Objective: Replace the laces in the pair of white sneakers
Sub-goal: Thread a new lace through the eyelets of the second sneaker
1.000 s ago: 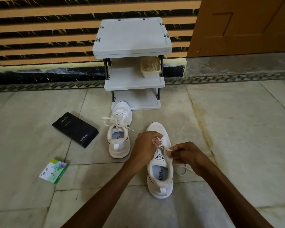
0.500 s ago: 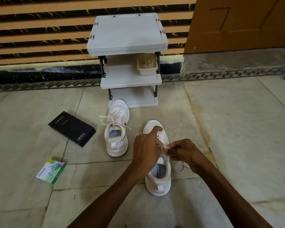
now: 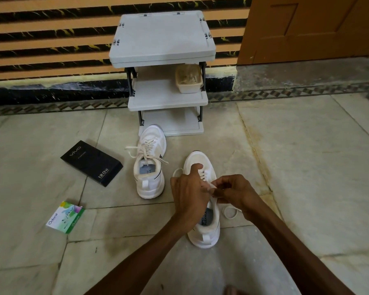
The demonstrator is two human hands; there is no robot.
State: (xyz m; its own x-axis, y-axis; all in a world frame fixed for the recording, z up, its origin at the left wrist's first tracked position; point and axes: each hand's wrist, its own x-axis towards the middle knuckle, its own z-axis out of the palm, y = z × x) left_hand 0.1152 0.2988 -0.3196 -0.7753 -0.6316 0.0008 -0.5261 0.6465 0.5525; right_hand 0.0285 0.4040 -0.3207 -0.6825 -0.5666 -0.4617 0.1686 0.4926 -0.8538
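Observation:
Two white sneakers stand on the stone floor, toes pointing away from me. The left sneaker (image 3: 150, 167) is laced, its cream lace ends lying loose. The right sneaker (image 3: 205, 228) sits under both my hands. My left hand (image 3: 186, 192) is over its tongue, thumb raised, fingers curled at the white lace (image 3: 211, 185). My right hand (image 3: 232, 191) pinches the same lace just right of the eyelets. One loop of lace (image 3: 230, 212) lies on the floor to the shoe's right, another (image 3: 178, 171) shows left of my hand.
A grey three-tier shoe rack (image 3: 162, 39) stands against the striped wall, with a plastic tub (image 3: 189, 80) on its middle shelf. A black box (image 3: 91, 162) and a small green packet (image 3: 65, 217) lie on the floor to the left. A brown door (image 3: 311, 28) is at top right.
My hands have drawn closer together over the right sneaker's laces, and the left thumb has lifted. The view has shifted a little.

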